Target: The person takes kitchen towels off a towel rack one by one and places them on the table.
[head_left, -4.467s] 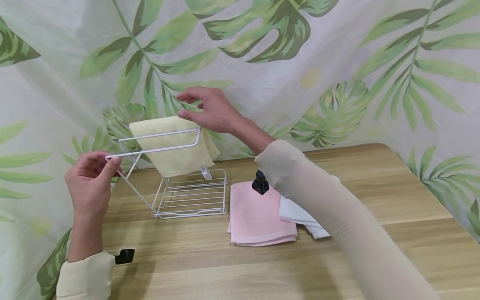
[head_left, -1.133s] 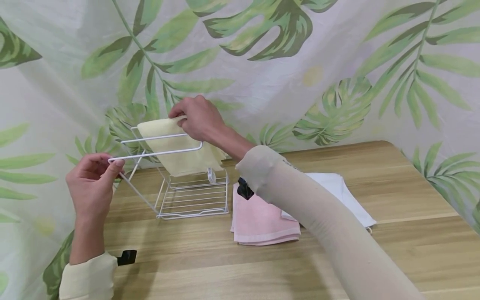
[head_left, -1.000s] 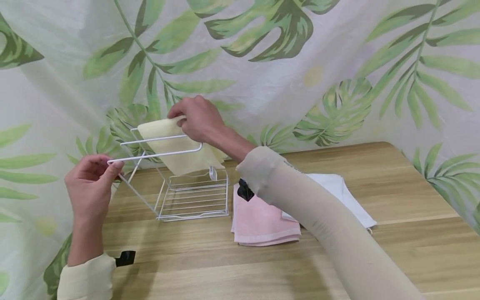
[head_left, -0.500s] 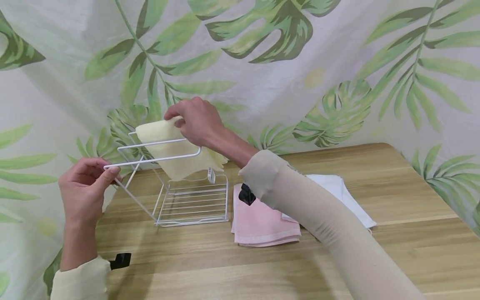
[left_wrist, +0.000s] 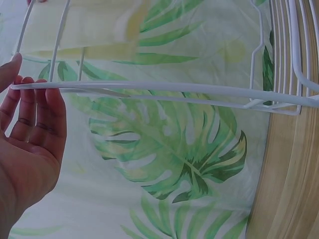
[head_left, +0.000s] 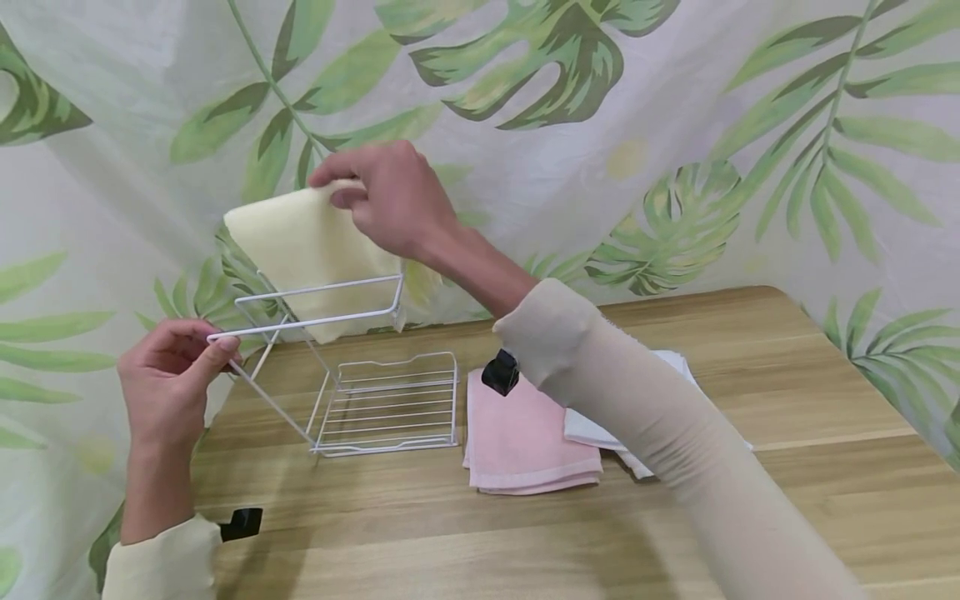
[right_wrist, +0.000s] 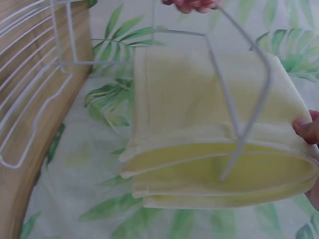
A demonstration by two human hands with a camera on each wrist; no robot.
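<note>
My right hand (head_left: 397,200) pinches the top folded edge of a pale yellow towel (head_left: 300,242) and holds it raised above the upper bars of a white wire rack (head_left: 382,408). The towel's lower part hangs behind the front bars in the head view. From the right wrist, the towel's folded layers (right_wrist: 214,99) gape open at one side, with thin rack bars overlapping them. With thumb and fingers, my left hand (head_left: 168,383) grips the upper left corner of the rack; the left wrist view shows its fingers (left_wrist: 55,109) under the white bar (left_wrist: 159,87).
A folded pink towel (head_left: 525,433) lies on the wooden table (head_left: 390,533) just right of the rack. Beside it a white towel (head_left: 592,429) is partly covered by my right forearm. Behind the table hangs a leaf-patterned cloth (head_left: 540,200).
My right hand, loose above the yellow towel at first, took hold of its top edge and has now lifted it up from the bars. The left hand keeps its grip, slightly lower.
</note>
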